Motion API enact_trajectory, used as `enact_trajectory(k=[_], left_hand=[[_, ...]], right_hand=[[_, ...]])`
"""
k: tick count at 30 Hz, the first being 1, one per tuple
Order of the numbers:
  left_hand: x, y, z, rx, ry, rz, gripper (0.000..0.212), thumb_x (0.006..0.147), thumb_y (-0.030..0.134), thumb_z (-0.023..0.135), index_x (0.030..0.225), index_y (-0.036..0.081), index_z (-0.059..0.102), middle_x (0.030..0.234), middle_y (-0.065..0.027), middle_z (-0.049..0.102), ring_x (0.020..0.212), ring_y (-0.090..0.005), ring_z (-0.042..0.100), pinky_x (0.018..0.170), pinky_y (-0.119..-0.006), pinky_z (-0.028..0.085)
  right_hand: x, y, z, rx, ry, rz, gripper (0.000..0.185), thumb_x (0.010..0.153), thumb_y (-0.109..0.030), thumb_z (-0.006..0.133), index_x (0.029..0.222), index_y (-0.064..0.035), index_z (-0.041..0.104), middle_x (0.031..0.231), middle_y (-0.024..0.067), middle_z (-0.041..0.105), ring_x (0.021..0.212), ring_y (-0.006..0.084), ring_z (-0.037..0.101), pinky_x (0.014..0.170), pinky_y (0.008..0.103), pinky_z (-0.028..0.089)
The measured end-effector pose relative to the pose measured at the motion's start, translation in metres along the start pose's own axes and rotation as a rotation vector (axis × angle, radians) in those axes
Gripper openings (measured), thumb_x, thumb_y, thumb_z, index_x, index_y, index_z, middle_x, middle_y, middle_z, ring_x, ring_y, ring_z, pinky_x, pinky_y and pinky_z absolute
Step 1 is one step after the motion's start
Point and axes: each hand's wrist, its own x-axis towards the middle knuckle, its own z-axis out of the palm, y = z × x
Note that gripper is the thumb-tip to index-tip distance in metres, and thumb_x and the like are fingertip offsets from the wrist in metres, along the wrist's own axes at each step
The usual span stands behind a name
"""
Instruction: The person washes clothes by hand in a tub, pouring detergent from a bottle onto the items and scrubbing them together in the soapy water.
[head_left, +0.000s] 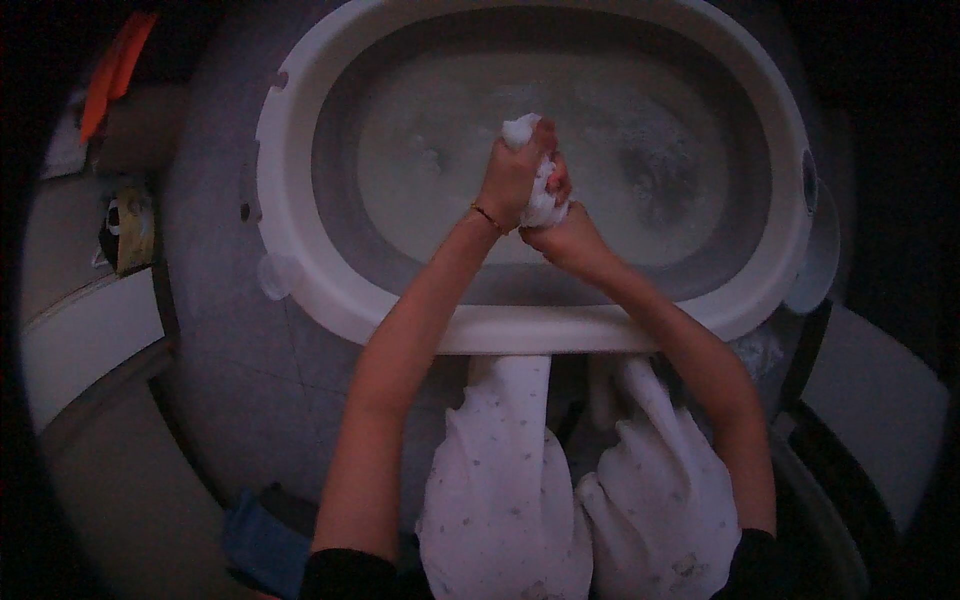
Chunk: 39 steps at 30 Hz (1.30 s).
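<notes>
Over the water in a large white oval tub (540, 328), both my hands grip one bunched white cloth (545, 206). My left hand (510, 176) wraps around its upper part, and a tuft of cloth pokes out past the fingers. Lower down and to the right, my right hand (566, 232) closes on the other end. A thin beaded bracelet (489, 217) circles my left wrist. The water (450, 202) looks cloudy, with patches of pale suds (660, 142) at the right. My palms and part of the cloth are hidden by the fingers.
Grey tiled floor (247, 337) surrounds the tub. A translucent round piece (817, 255) hangs at its right rim. On the left stand a pale cabinet (97, 337), a yellowish packet (136, 232) and an orange item (116, 75). A blue item (266, 532) lies at lower left.
</notes>
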Motion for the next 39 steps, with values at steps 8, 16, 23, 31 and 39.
enact_trajectory(k=[8,16,23,31,39], left_hand=[[0.003,-0.009,0.000,-0.078,0.152,0.145,0.024,0.079,0.027,0.045,0.067,0.007,0.040,0.045,-0.0045,0.038,0.035,-0.0153,0.038,0.035,-0.030,0.033],[0.001,-0.005,-0.004,-0.332,0.024,-0.029,0.040,0.079,0.045,0.035,0.060,0.009,0.037,0.043,-0.0057,0.037,0.037,-0.0192,0.037,0.039,-0.033,0.033],[0.004,-0.007,-0.009,-0.211,0.071,-0.020,0.031,0.080,0.033,0.027,0.061,0.011,0.039,0.041,-0.0044,0.033,0.041,-0.0183,0.034,0.045,-0.032,0.032],[0.005,-0.010,-0.004,-0.198,0.145,0.045,0.025,0.077,0.028,0.030,0.063,0.008,0.037,0.041,-0.0068,0.034,0.039,-0.0196,0.035,0.042,-0.031,0.033],[-0.001,-0.024,-0.011,-0.332,0.219,-0.026,0.027,0.078,0.030,0.030,0.065,0.008,0.039,0.043,-0.0069,0.035,0.044,-0.0201,0.037,0.046,-0.030,0.034]], right_hand=[[0.009,0.014,0.006,-0.187,0.340,-0.202,0.047,0.058,-0.012,0.065,0.096,-0.0017,0.040,0.088,0.0120,0.054,0.082,0.0233,0.053,0.069,0.0295,0.041],[0.010,0.021,0.002,-0.270,0.323,-0.351,0.052,0.060,-0.021,0.063,0.095,0.0006,0.030,0.078,0.0221,0.054,0.076,0.0377,0.053,0.066,0.0380,0.042],[0.008,0.012,-0.002,-0.367,0.273,-0.196,0.051,0.061,-0.019,0.060,0.095,0.0026,0.029,0.075,0.0220,0.054,0.073,0.0372,0.053,0.064,0.0397,0.042],[-0.001,0.000,-0.013,-0.492,0.239,-0.151,0.049,0.061,-0.019,0.058,0.095,0.0015,0.030,0.073,0.0220,0.054,0.070,0.0353,0.054,0.062,0.0396,0.043],[-0.006,0.011,-0.012,-0.608,0.288,-0.167,0.050,0.060,-0.020,0.060,0.098,-0.0002,0.035,0.072,0.0166,0.056,0.063,0.0306,0.056,0.059,0.0368,0.044]])
